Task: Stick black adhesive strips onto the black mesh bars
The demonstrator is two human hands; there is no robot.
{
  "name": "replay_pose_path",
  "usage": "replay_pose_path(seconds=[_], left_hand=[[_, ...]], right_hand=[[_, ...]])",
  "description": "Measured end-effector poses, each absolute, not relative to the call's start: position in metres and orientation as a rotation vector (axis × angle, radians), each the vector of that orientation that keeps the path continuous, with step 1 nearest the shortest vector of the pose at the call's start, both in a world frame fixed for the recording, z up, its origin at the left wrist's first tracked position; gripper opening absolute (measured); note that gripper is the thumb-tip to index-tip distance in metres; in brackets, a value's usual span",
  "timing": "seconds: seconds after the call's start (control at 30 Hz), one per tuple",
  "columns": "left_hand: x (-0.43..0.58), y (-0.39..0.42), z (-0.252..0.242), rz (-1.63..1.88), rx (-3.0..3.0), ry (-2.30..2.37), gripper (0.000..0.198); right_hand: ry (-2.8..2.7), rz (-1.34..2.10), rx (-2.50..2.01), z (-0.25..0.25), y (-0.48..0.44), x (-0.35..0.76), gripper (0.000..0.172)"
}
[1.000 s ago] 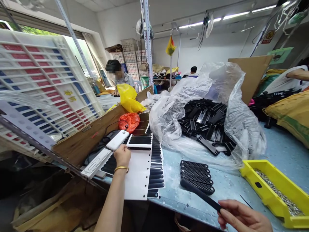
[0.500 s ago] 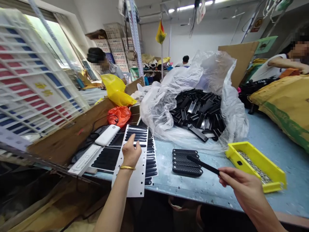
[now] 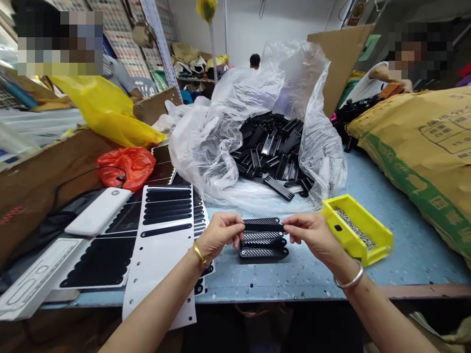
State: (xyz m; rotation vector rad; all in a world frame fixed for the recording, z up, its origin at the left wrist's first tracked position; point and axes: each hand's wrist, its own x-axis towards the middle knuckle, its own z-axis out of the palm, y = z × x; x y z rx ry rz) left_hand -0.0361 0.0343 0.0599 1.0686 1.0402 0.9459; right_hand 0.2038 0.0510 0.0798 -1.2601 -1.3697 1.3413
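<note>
A thin black strip [image 3: 263, 227] is stretched level between my two hands, over a row of black textured plastic pieces [image 3: 264, 253]. My left hand [image 3: 223, 230] pinches its left end, and my right hand [image 3: 307, 233] pinches the right end. Whether the strip touches the pieces below, I cannot tell. Left of my left hand lies a white backing sheet [image 3: 162, 264] with several black strips still on it. Behind my hands, many loose black plastic pieces [image 3: 274, 147] fill an open clear plastic bag [image 3: 206, 162].
A yellow bin [image 3: 382, 240] of small metal parts stands at the right, near a large yellow sack [image 3: 437, 147]. On the left are a white power bank [image 3: 98, 211], a white box [image 3: 40, 274] and a red bag [image 3: 127, 166]. Other people sit beyond the table.
My left hand has left the sheet of strips and moved right to take the strip's free end. My right hand has brought the strip left, over the pieces. The view has come closer.
</note>
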Motion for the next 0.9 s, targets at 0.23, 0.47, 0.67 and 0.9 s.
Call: replay_pose_path(seconds=[0.23, 0.47, 0.67, 0.9], left_hand=[[-0.033, -0.001, 0.055, 0.940, 1.015, 1.123, 0.026], [-0.030, 0.004, 0.048, 0.902, 0.978, 1.067, 0.024], [-0.032, 0.001, 0.043, 0.905, 0.998, 1.129, 0.025], [-0.046, -0.003, 0.030, 0.999, 0.895, 1.279, 0.038]], right_hand=[[-1.289, 1.042, -1.427, 0.062, 0.032, 0.233, 0.029], [-1.188, 1.331, -1.338, 0.054, 0.008, 0.229, 0.034], [-1.135, 1.345, -1.344, 0.059, 0.003, 0.213, 0.028], [-1.116, 1.442, -1.320, 0.068, -0.005, 0.222, 0.027]])
